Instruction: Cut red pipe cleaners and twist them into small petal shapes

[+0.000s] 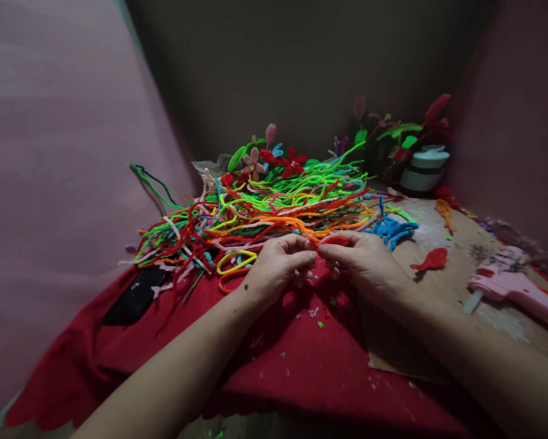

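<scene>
Above the red cloth (301, 360), my left hand (285, 265) and my right hand (360, 259) almost meet, fingertips pinched. Between them is a red pipe cleaner piece (334, 240), its rounded loop lying along my right thumb and forefinger. The narrow end of this piece reaches my left fingertips. Just behind both hands spreads a large heap of pipe cleaners (278, 207) in green, orange, red and white. Yellow and orange loops (235, 262) lie left of my left hand. A finished red petal shape (432, 260) rests on cardboard (461, 305) to the right.
A pink glue gun (514, 286) lies at the right on the cardboard. Blue pieces (393, 230) and an orange piece (445, 213) sit beyond my right hand. A black phone (134, 297) is at the left. Fuzzy flowers (292, 163) and a lidded jar (424, 169) stand at the back.
</scene>
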Motion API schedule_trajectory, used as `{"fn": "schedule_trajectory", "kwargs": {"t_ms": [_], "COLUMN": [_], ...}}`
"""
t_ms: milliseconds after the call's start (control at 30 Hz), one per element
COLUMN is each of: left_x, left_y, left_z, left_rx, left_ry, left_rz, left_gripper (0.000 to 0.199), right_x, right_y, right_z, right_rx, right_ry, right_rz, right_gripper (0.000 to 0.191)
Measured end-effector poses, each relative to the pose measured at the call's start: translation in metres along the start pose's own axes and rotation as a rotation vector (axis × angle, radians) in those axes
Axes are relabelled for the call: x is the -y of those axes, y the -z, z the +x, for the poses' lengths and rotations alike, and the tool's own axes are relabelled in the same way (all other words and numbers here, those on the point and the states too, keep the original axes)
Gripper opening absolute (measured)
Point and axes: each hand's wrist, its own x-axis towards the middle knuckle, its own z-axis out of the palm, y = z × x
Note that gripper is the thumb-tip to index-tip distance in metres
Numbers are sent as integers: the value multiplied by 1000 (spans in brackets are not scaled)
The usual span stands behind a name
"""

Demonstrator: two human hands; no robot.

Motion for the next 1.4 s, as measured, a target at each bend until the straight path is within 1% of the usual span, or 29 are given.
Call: {"fn": "schedule_trajectory", "kwargs": {"t_ms": [133, 200, 267, 333, 400, 467, 500, 533, 567, 600, 667, 700, 767, 800, 867, 933, 967, 1000, 1067, 1100, 1133, 1167, 1200, 1233, 1267, 1300, 1333, 1367, 1400], "left_x": [0, 0, 2, 6, 11, 15, 15, 14, 13, 10, 3, 0, -5, -7, -9, -8, -7, -5, 0, 3, 4, 6, 6, 5, 4, 3, 1, -1, -2], "left_y": [-2, -3, -2, -1, 2, 4, 5, 6, 6, 7, 9, 11, 16, 18, 20, 18, 15, 12, 6, 4, 2, 1, 2, 3, 5, 7, 10, 13, 16], "left_z": [0, 0, 0, 0, 1, 1, 1, 1, 1, 1, 1, 2, 3, 3, 4, 3, 2, 1, -2, -3, -4, -5, -5, -5, -4, -2, 0, 2, 5], "left_rx": [-6, -9, -37, -88, -119, -97, -81, -72, -80, -94, -76, -20, 116, 171, 201, 162, 114, 49, -92, -140, -162, -162, -150, -143, -146, -160, -167, -157, -124], "left_ry": [-25, -62, -118, -237, -426, -612, -674, -698, -687, -636, -435, -309, -106, -39, 16, -24, -96, -200, -445, -552, -635, -688, -717, -733, -732, -707, -642, -539, -405], "left_rz": [-1, 20, 71, 195, 408, 611, 665, 673, 627, 536, 301, 200, 89, 72, 87, 199, 306, 446, 766, 912, 1025, 1095, 1115, 1081, 996, 863, 700, 521, 341], "left_gripper": [15, 15, 11, 6, 10, 14, 15, 15, 13, 12, 14, 18, 22, 22, 20, 17, 16, 14, 13, 15, 18, 21, 23, 22, 19, 14, 11, 12, 14], "right_x": [5, 5, 4, 1, -1, -2, -2, -1, 1, 2, 6, 7, 8, 8, 8, 7, 7, 6, 5, 4, 3, 3, 3, 3, 4, 5, 7, 8, 9], "right_y": [1, 2, 2, 2, 2, 3, 3, 3, 2, 2, 1, 0, -2, -2, -4, -5, -5, -5, -5, -4, -4, -3, -1, 0, 1, 3, 4, 6, 7], "right_z": [-3, -4, -3, -1, 1, 2, 2, 1, 1, 0, -3, -4, -6, -7, -8, -8, -8, -8, -6, -5, -3, -2, 0, 1, 3, 3, 4, 3, 3], "right_rx": [55, 79, 90, 103, 131, 160, 164, 155, 143, 125, 100, 91, 76, 67, 59, 51, 39, 25, 30, 55, 89, 120, 145, 155, 152, 146, 143, 143, 144], "right_ry": [-13, -4, 9, 10, -5, -18, -19, -13, -3, 9, 34, 51, 99, 133, 203, 250, 260, 253, 181, 123, 56, -8, -59, -89, -99, -94, -74, -42, -4], "right_rz": [-83, -94, -85, -56, 15, 107, 137, 149, 136, 107, 31, -6, -85, -123, -199, -254, -268, -268, -207, -137, -50, 40, 118, 178, 214, 228, 228, 223, 215], "right_gripper": [15, 14, 15, 18, 20, 17, 15, 14, 13, 13, 13, 12, 11, 11, 11, 10, 10, 9, 11, 14, 17, 20, 22, 22, 21, 20, 19, 18, 17]}}
